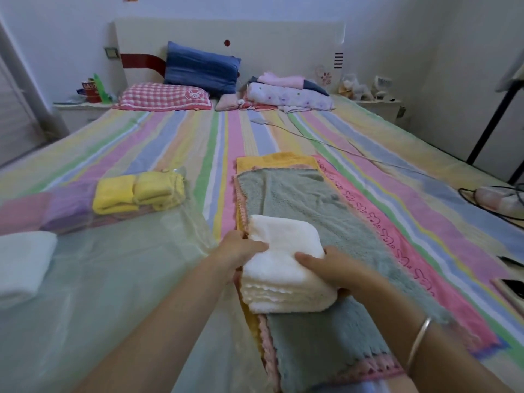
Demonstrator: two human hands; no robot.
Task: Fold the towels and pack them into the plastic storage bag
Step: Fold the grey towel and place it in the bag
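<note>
A folded white towel [283,268] sits on a stack of flat towels, with a grey-green towel [300,199] on top, a pink one [368,211] and a yellow one [272,160] beneath. My left hand [241,251] grips the white towel's left side and my right hand [326,265] grips its right side, thumbs on top. The clear plastic storage bag [113,265] lies to the left on the bed, with folded yellow towels [139,191], a purple and a pink towel inside its far end. Another folded white towel [22,262] lies at the left edge.
The striped bedsheet [170,137] covers a wide bed. Pillows [198,69] and folded clothes [283,92] lie at the headboard. A cable [340,148] crosses the sheet toward a power strip [499,199] at the right. A phone [513,285] lies near the right edge.
</note>
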